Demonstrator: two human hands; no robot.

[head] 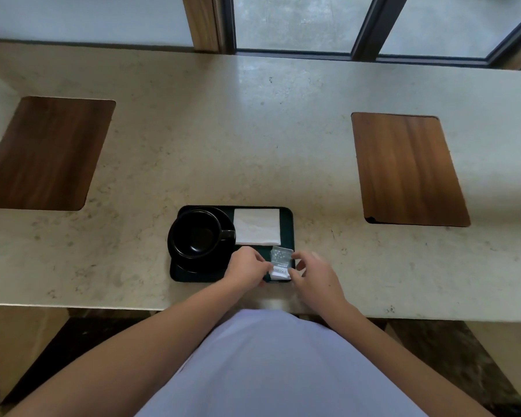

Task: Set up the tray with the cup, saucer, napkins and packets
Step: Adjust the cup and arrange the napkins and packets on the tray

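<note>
The pale stone worktop (253, 139) fills most of the frame, with a wooden panel (42, 155) set into it at the left and another (406, 170) at the right. Just below the centre sits the dark tray (286, 212), close to the worktop's near edge.

On the tray's left half we see the black cup (197, 233) standing upright on its black saucer (193, 266), handle pointing right. The white napkins (257, 226) lie flat in the tray's upper right part, squared to the rim.

Below the napkins, in the tray's lower right corner, are the packets (280, 263) — and that is where we judge the step in hand to be. Our left hand (247, 269) pinches the packets' left edge with closed fingertips; our right hand (316, 275) holds the right edge, fingers curled around it.

To do this well, we would lay the packets flat and parallel to the napkins' lower edge, wholly inside the rim, and clear of the saucer. Light fingertip pressure should do — they look thin and easy to crumple or slide.

The packets carry a pale patterned upper part and a band of dark print lower down, but it is too small and blurred for us to read. No other writing or brand shows.
</note>
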